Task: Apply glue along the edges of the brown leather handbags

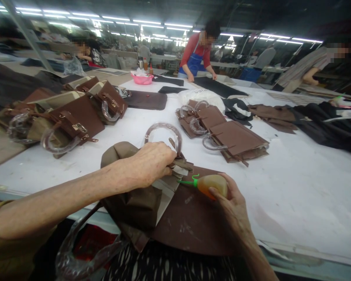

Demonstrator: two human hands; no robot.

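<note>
A brown handbag (199, 218) lies in front of me at the table's near edge, with its olive-brown lining (131, 207) pulled out to the left. My left hand (156, 162) is closed on the gathered lining edge near the bag's top. In my right hand (234, 199) is a squeeze bottle (213, 185) with amber liquid and a green nozzle. The nozzle tip points left and is at a pale strip of the lining, close to my left fingers. One plastic-wrapped handle (163, 127) arches behind my left hand; another (68, 242) hangs off the near edge.
Several brown handbags (76, 117) stand at the left, and more brown bags (236, 138) lie across the middle right. Beyond them are a pink basket (142, 79), a white plastic bag (203, 97) and dark fabric (333, 128). A person in a blue apron (193, 58) works across the table.
</note>
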